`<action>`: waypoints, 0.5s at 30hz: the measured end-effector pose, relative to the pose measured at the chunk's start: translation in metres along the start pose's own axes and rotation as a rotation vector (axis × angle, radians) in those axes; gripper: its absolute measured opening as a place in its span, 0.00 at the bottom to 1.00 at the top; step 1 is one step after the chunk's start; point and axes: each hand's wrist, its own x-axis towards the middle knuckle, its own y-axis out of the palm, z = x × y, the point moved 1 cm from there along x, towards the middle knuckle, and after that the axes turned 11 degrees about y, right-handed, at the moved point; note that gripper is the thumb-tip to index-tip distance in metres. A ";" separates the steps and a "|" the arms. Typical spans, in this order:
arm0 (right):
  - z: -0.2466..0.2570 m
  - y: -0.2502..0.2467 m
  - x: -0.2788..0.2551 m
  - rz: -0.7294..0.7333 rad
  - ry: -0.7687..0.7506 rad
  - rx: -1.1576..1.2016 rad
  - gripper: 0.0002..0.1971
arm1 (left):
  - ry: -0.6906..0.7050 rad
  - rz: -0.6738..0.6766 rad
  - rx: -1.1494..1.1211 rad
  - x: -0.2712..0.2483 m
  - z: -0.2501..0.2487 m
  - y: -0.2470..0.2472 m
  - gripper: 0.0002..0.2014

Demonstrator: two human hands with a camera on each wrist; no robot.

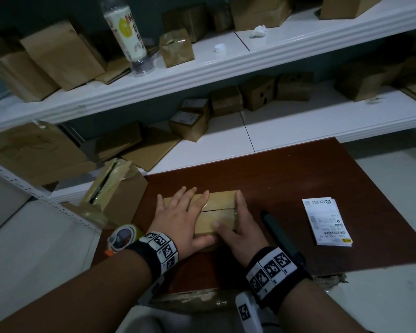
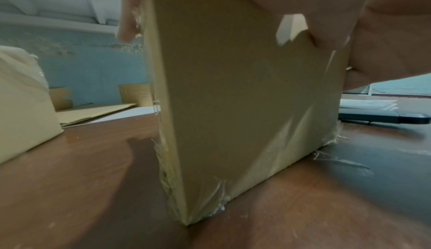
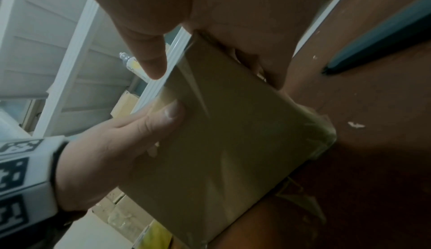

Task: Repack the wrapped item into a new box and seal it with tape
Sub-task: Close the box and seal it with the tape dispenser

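A small cardboard box (image 1: 222,200) stands on the brown table (image 1: 298,169), its top flaps closed along a middle seam. My left hand (image 1: 187,217) lies flat on the top with the fingers spread, and the thumb rests against the near side. My right hand (image 1: 237,222) has straight fingers along the box's right side and its thumb on top. Shiny clear tape wrinkles over the corners of the box (image 2: 245,105) in the left wrist view and over the box (image 3: 221,142) in the right wrist view. A tape roll (image 1: 124,236) sits at the table's left edge.
A dark pen-like tool (image 1: 281,239) lies just right of my right wrist, and a stack of shipping labels (image 1: 327,221) lies further right. An opened, taped old box (image 1: 113,188) leans at the table's left. White shelves (image 1: 274,51) behind hold several cardboard boxes and a bottle (image 1: 127,34).
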 end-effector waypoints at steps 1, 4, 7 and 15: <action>0.000 0.000 -0.001 0.000 -0.003 -0.011 0.50 | -0.005 -0.003 -0.010 -0.001 0.000 0.000 0.53; 0.000 0.002 -0.003 0.003 -0.034 -0.055 0.52 | -0.008 -0.023 -0.008 -0.002 -0.001 -0.002 0.53; 0.000 0.001 -0.005 0.020 -0.031 -0.134 0.50 | -0.011 -0.031 -0.017 -0.003 -0.001 -0.001 0.53; 0.007 -0.005 -0.009 0.048 -0.002 -0.191 0.46 | -0.013 0.064 -0.058 0.000 -0.001 -0.004 0.56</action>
